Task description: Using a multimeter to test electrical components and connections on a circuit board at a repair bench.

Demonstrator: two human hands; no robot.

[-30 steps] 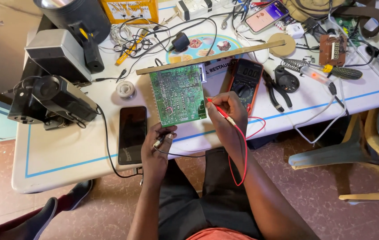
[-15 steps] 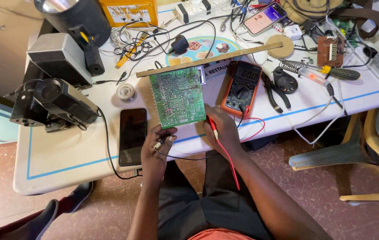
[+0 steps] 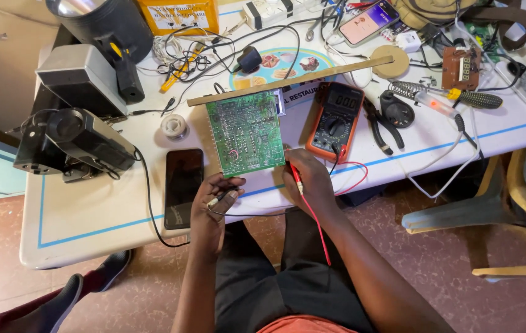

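Circuit board lies centre frame on counter, long axis running up-frame, just above both hands. I see right hand pinching red probe at board's lower right corner; left hand clamped on black probe, slightly farther.

The tip of the red probe is lying hidden under the right hand. The left hand is covering most of the black probe. The top edge is cutting off the yellow box. The circuit board parts are appearing too small to distinguish.
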